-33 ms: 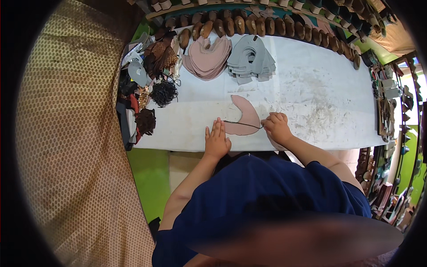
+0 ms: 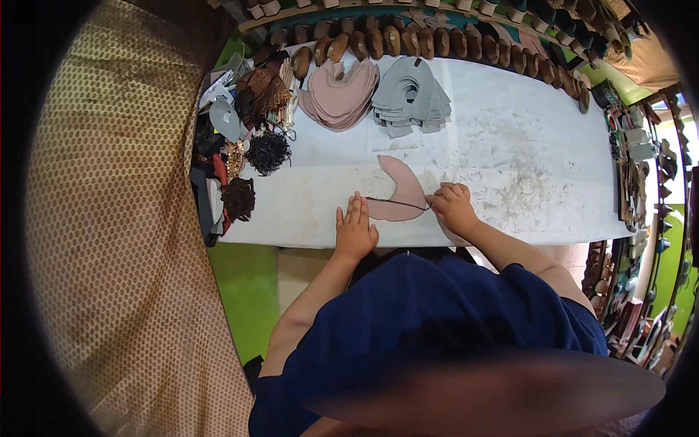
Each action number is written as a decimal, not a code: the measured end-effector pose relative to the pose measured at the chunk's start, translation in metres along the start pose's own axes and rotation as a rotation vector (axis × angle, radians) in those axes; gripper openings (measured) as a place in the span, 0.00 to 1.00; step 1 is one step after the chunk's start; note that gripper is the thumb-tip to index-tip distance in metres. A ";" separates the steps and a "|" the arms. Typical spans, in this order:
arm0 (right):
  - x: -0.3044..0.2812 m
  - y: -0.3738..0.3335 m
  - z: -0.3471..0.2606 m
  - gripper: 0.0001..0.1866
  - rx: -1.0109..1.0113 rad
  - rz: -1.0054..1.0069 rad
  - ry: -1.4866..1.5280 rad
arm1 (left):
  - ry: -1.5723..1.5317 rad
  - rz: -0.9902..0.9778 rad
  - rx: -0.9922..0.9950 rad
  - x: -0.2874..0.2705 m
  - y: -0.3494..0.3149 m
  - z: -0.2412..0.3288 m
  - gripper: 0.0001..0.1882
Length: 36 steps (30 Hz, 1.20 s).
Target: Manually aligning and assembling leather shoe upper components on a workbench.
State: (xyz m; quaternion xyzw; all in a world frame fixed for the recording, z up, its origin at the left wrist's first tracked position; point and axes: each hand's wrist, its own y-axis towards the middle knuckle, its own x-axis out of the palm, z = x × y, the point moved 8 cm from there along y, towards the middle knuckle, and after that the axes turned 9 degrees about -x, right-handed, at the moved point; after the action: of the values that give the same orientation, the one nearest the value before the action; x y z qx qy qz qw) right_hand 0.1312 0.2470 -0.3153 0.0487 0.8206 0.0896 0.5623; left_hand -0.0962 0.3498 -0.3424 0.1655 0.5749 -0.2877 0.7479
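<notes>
A curved pink piece of shoe-upper material (image 2: 408, 188) lies flat on the white-covered table in front of me. Across its lower part runs a thin dark braided cord (image 2: 393, 203), pulled nearly straight. My left hand (image 2: 354, 229) rests flat with fingers stretched out, its fingertips at the cord's left end and the pink piece's left edge. At the other side, my right hand (image 2: 453, 209) pinches the cord's right end beside the piece's right edge. Part of another pink piece (image 2: 450, 234) shows under my right wrist; the rest is hidden.
Stacks of pink pieces (image 2: 338, 102) and grey pieces (image 2: 411, 102) lie toward the back of the table (image 2: 524, 182). Brown shoe lasts (image 2: 393, 41) line the far edge. At left are a bundle of black cord (image 2: 269, 152) and mixed materials; shelves (image 2: 659, 182) stand at right.
</notes>
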 end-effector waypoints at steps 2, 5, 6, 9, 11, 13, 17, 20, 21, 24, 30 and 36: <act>0.003 0.002 0.002 0.10 -0.049 -0.014 -0.036 | -0.015 -0.004 -0.013 -0.002 0.002 0.000 0.40; 0.007 0.003 0.006 0.10 -0.062 -0.017 0.032 | -0.017 -0.020 -0.010 0.000 0.003 0.001 0.41; 0.008 0.004 0.007 0.10 -0.061 -0.018 0.032 | -0.025 -0.026 0.036 0.001 0.003 0.007 0.41; 0.008 0.006 0.005 0.08 -0.092 -0.013 0.043 | -0.037 -0.038 0.091 0.002 0.004 0.017 0.40; 0.006 0.008 0.002 0.04 -0.104 -0.027 0.087 | -0.041 -0.045 0.100 0.003 0.004 0.018 0.40; 0.003 0.008 0.000 0.03 -0.107 -0.038 0.103 | -0.027 -0.045 0.086 0.006 0.005 0.015 0.40; -0.002 0.003 -0.005 0.04 -0.029 -0.086 0.212 | -0.034 -0.035 0.092 0.006 0.004 0.012 0.40; -0.006 0.000 -0.012 0.03 0.029 -0.050 0.354 | -0.037 -0.029 0.090 0.005 0.005 0.012 0.40; -0.006 0.000 -0.014 0.03 0.027 -0.050 0.353 | -0.038 -0.024 0.088 0.005 0.005 0.012 0.40; -0.002 -0.001 -0.021 0.03 -0.017 -0.093 0.388 | -0.032 -0.017 0.084 0.005 0.005 0.013 0.40; 0.018 -0.006 -0.008 0.04 0.064 -0.206 0.111 | 0.003 0.008 0.095 0.003 0.005 0.015 0.39; 0.023 -0.009 0.001 0.06 0.060 -0.172 -0.031 | 0.064 -0.012 0.100 0.003 0.007 0.014 0.38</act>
State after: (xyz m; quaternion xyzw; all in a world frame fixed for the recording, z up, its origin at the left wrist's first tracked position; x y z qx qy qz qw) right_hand 0.1242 0.2427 -0.3391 -0.0038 0.8153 0.0157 0.5789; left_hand -0.0801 0.3465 -0.3420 0.2084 0.5845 -0.3153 0.7180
